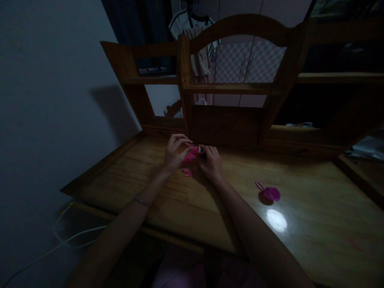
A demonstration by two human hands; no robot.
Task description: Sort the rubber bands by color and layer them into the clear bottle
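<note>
My left hand is closed, thumb and fingers pinching a bright pink item that looks shiny and crinkled. Close beside it, my right hand grips a small dark object with a red and white end. The two held things meet or nearly meet between my hands, and the fingers partly cover both. Their exact kind is too small and dim to make out. Just below, a small crumpled pink piece lies on the wooden desk.
A magenta cup-shaped piece with a loop lies on the desk to the right. Behind my hands rises a wooden shelf unit. A wall stands at the left, and a white cable hangs below the desk's left front edge.
</note>
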